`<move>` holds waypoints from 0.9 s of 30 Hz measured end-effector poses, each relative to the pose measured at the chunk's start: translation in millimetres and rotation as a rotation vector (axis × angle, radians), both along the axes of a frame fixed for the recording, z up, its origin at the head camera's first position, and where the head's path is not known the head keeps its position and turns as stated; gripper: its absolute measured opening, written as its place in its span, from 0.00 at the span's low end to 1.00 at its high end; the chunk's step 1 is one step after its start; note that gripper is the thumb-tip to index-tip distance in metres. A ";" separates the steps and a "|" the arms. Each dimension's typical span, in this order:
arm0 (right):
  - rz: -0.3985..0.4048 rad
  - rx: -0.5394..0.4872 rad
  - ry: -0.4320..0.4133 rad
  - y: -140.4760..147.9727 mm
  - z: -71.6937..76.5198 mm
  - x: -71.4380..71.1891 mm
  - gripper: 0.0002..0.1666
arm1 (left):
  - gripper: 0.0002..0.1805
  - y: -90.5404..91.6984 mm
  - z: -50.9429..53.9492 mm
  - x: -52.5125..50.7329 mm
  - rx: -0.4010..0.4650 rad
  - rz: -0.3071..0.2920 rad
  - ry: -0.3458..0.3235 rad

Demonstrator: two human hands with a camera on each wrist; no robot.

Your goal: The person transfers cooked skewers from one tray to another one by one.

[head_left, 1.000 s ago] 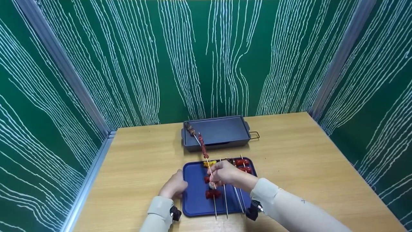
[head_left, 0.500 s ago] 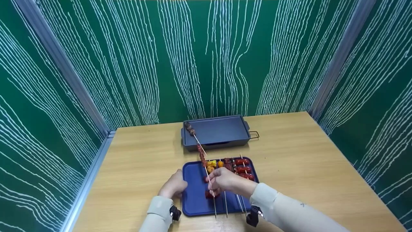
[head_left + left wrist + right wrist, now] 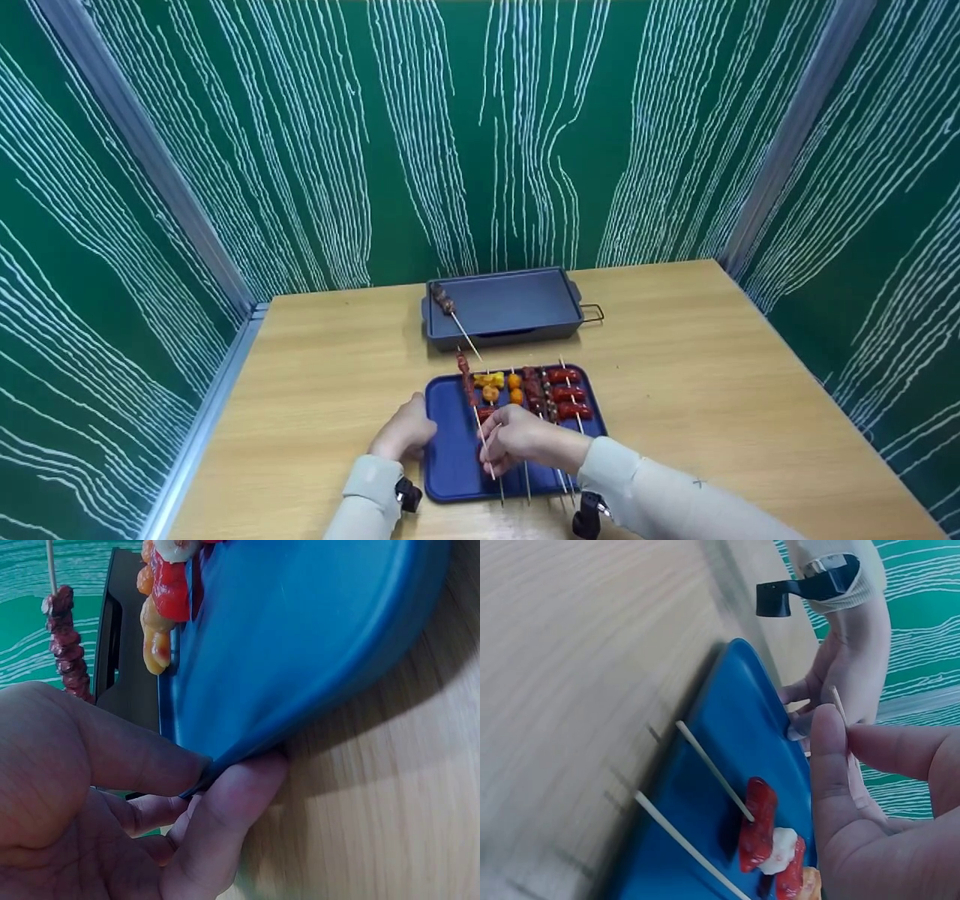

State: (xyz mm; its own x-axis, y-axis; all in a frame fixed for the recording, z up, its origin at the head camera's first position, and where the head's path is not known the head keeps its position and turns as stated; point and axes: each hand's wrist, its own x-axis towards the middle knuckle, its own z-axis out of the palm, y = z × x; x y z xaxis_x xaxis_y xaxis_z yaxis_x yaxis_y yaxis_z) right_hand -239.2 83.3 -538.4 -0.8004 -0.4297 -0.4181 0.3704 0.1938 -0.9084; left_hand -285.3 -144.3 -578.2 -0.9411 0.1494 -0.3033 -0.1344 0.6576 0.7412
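Observation:
My left hand pinches the left rim of a blue tray between thumb and fingers, as the left wrist view shows up close. In my right hand a meat skewer is pinched by its bare stick, held above the tray with its dark red meat pointing away from me. Beneath that hand lies a skewer of mixed pieces, with red chunks and a white one visible in the right wrist view. Farther right on the tray are an orange-ball skewer, meat skewers and a sausage skewer.
Behind the tray stands a dark rectangular grill pan with a wire handle on its right. One browned meat skewer lies at its left end, its stick overhanging the front edge. Green panels enclose the wooden table.
My right hand has drawn the meat skewer back toward me and lower, from near the pan's front edge to over the tray. The left hand stays at the tray's rim.

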 end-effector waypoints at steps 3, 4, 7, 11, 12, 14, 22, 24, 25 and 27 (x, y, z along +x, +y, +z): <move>-0.012 0.001 0.000 -2.5 -3.3 2.7 0.16 | 0.42 0.1 0.7 0.0 0.000 0.003 0.000; -0.015 0.001 0.001 -3.2 -4.3 3.6 0.16 | 0.42 0.2 0.6 -0.2 0.002 0.005 0.000; -0.024 0.003 0.002 -5.6 -7.3 5.4 0.15 | 0.42 0.3 -0.1 -0.5 0.006 0.007 0.003; -0.034 0.016 0.001 -9.3 -10.3 7.8 0.15 | 0.41 0.3 0.4 -0.5 -0.043 -0.022 0.047; -0.037 0.021 -0.003 -10.5 -10.8 8.5 0.15 | 0.40 0.2 0.4 -0.5 -0.057 -0.030 0.057; -0.045 0.030 -0.009 -13.0 -12.1 9.9 0.15 | 0.41 0.2 0.6 -0.2 -0.080 -0.044 0.072; -0.110 0.097 -0.008 -24.6 -17.6 14.6 0.15 | 0.41 0.8 -0.8 -1.3 -0.036 -0.021 0.029; -0.130 0.108 -0.002 -27.7 -19.8 16.2 0.16 | 0.40 0.6 -0.5 -1.1 -0.020 -0.013 0.024; -0.139 0.112 0.001 -29.2 -20.6 16.9 0.17 | 0.40 0.4 -0.6 -0.9 -0.016 -0.011 0.021; -0.158 0.119 0.005 -32.0 -22.3 18.3 0.18 | 0.40 -0.2 -0.7 -0.1 -0.015 -0.009 0.016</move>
State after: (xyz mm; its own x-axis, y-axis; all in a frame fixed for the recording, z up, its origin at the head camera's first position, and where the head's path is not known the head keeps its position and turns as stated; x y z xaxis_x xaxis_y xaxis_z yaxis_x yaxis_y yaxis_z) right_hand -220.8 51.3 -560.8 -0.8562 -0.2468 -0.4538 0.3998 0.2397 -0.8847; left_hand -285.4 -144.5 -579.0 -0.9445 0.1534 -0.2906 -0.1168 0.6699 0.7332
